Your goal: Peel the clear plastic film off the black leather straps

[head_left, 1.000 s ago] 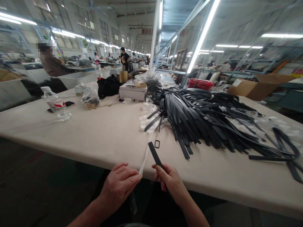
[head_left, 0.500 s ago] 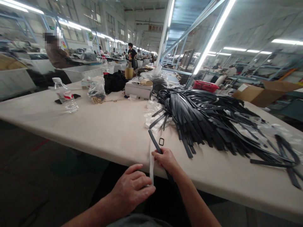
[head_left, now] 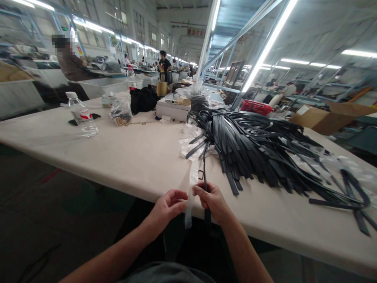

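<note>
Right hand (head_left: 215, 202) closed on a black strap (head_left: 205, 171). Strap stands edge-on, upper end above the fist, lower part hanging past the table edge. Right thumb tip overlaps a white plastic strip (head_left: 189, 218), which runs off the table edge between the hands. Left hand (head_left: 170, 204) half-curled at the strip's left side, thumb and forefinger slightly parted; can't tell from this angle if it's gripping. Small black ring (head_left: 200, 174) on the table (head_left: 132, 161), just left of the strap in view. Big strap pile (head_left: 244, 151) lies beyond, to the right.
</note>
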A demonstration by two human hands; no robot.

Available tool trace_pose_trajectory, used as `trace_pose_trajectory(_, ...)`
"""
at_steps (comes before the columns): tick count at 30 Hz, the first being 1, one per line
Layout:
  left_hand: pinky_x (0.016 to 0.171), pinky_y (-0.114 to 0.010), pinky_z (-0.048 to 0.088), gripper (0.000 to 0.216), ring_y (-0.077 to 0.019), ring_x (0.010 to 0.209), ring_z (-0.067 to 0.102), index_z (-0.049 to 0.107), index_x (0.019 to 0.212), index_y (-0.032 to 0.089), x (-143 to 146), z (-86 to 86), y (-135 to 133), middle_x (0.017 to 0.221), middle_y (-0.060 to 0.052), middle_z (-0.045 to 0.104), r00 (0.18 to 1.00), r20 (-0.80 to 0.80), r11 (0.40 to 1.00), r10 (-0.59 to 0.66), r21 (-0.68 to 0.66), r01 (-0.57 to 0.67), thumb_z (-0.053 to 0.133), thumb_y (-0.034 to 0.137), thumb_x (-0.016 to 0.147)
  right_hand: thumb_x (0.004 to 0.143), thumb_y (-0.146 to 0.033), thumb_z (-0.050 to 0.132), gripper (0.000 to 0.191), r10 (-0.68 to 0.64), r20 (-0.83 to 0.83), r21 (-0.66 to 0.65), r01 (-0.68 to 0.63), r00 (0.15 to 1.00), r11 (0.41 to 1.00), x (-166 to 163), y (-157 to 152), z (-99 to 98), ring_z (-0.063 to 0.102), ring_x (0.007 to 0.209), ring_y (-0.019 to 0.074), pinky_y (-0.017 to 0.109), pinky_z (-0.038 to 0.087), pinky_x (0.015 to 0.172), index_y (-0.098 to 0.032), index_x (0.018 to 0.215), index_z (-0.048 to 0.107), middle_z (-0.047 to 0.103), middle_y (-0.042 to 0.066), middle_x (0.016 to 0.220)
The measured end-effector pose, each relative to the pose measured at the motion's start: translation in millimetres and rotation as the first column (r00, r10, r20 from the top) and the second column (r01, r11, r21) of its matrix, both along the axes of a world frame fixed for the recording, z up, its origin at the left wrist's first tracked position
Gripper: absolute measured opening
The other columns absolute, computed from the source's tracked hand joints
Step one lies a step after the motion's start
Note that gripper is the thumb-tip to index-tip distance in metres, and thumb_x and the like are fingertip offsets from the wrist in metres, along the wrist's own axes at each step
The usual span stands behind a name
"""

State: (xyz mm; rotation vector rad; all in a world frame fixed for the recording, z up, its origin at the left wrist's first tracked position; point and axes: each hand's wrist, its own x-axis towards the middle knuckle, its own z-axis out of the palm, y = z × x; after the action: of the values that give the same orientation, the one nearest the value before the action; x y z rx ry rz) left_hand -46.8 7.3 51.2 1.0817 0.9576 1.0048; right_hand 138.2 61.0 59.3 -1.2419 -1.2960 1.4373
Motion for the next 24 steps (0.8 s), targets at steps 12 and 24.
trace_pose_trajectory(12,0.068,-0.024,0.041,0.036,-0.0115,0.066,0.057,0.068,0.083,0.011,23,-11.4,27,0.074,-0.001,0.066,0.966,0.25,0.951,-0.064,-0.279,0.135,0.084,0.033,0.06,0.074,-0.037,0.068,0.021,0.011,0.182,0.081,-0.026,0.983,0.996,1,-16,3.5,0.032,0.04,0.0061,0.021,0.025,0.038,-0.019,0.066,0.063,0.041,-0.009,0.046)
trace_pose_trajectory(24,0.051,-0.02,0.033,0.038,-0.0061,0.051,0.045,0.068,0.082,0.012,29,-16.6,16,0.06,0.005,0.058,0.963,0.166,0.925,-0.213,-0.282,0.254,0.085,0.031,0.055,0.073,-0.043,0.065,0.026,-0.042,0.211,0.123,0.016,0.977,0.992,16,-9,3.4,0.033,0.042,0.0061,0.021,0.027,0.038,-0.018,0.07,0.063,0.049,-0.006,0.054)
